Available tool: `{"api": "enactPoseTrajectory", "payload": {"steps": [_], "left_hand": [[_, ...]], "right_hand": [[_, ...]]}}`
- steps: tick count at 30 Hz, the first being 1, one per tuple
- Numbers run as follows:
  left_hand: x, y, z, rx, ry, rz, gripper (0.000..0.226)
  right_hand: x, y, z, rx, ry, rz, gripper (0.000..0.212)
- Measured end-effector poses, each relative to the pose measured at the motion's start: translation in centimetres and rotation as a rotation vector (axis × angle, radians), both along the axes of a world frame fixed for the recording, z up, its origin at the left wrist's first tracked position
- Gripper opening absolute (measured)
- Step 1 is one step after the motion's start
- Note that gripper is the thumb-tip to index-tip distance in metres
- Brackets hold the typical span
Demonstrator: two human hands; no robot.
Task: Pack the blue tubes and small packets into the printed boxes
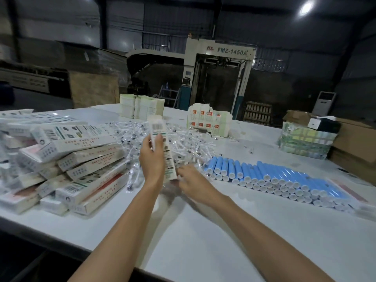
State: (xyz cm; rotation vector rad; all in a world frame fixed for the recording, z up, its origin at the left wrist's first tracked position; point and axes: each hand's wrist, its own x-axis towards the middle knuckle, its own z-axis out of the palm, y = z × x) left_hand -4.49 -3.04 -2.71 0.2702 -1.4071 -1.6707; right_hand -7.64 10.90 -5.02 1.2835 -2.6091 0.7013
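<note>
left hand (152,159) fingers gripping printed box (157,127) upright, right hand (192,181) at its lower end, fingers blurred, can't tell grip, blue tubes (274,177) right of fingers, small packets (184,137) behind

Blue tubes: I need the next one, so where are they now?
Head view: the blue tubes lie stacked in rows on the right side of the table, just right of the right hand, nearer than the heap of small packets.
</note>
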Motion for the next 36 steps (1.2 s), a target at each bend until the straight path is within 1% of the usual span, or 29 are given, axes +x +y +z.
{"api": "enactPoseTrajectory", "payload": {"steps": [1,3,6,8,12,14,15,17,19,21,23,24,26,28,29,32,36], "left_hand": [[0.0,-0.4,-0.1,0.005,-0.004,0.031,0.028],[0.1,-0.7,-0.3,-0.003,-0.016,0.05,0.029],[0.1,-0.5,-0.3,-0.016,-0.013,0.037,0.028],[0.1,-0.1,-0.2,-0.022,0.001,0.012,0.026],[0.2,0.5,0.1,0.043,0.03,-0.099,0.029],[0.3,0.9,0.1,0.083,0.021,-0.186,0.027],[0.4,1.2,0.1,0.1,0.011,-0.247,0.025],[0.6,2.2,0.3,0.119,-0.01,-0.391,0.025],[0.9,3.8,0.4,0.067,-0.042,-0.519,0.028],[1.4,5.8,0.4,-0.004,-0.082,-0.65,0.039],[1.9,7.9,0.0,-0.035,-0.103,-0.779,0.049],[2.2,8.9,-0.4,-0.056,-0.111,-0.818,0.052],[2.4,10.5,-1.1,-0.148,-0.14,-0.838,0.052],[2.5,11.7,-1.9,-0.239,-0.17,-0.85,0.051],[2.6,12.2,-2.2,-0.254,-0.184,-0.858,0.052],[2.8,12.7,-2.4,-0.227,-0.189,-0.865,0.054],[2.8,12.4,-2.2,-0.219,-0.156,-0.843,0.051]], "right_hand": [[0.0,-0.7,-0.4,0.04,0.037,0.003,0.03],[0.1,-1.4,-1.1,0.084,0.111,0.002,0.028],[-0.1,-1.0,-1.6,0.052,0.116,0.03,0.021],[0.0,-0.5,-1.3,-0.025,0.087,-0.001,0.018],[0.1,1.3,-0.3,-0.256,0.108,-0.235,0.018],[-0.1,3.0,0.3,-0.39,0.075,-0.288,0.017],[-0.3,4.2,0.8,-0.48,0.023,-0.309,0.015],[-0.4,7.1,2.0,-0.724,-0.137,-0.328,0.01],[-0.3,10.3,3.5,-0.966,-0.273,-0.297,0.008],[0.2,13.3,4.8,-1.097,-0.299,-0.259,0.022],[0.8,15.6,6.2,-1.154,-0.264,-0.214,0.042],[1.1,16.5,6.9,-1.17,-0.239,-0.195,0.049],[1.8,17.6,8.4,-1.195,-0.193,-0.158,0.052],[2.5,17.8,9.9,-1.18,-0.126,-0.129,0.044],[2.7,17.8,10.5,-1.143,-0.083,-0.119,0.039],[3.3,17.0,11.8,-0.953,0.028,-0.119,0.029],[3.4,15.6,11.0,-0.615,0.07,-0.198,0.024]]}}
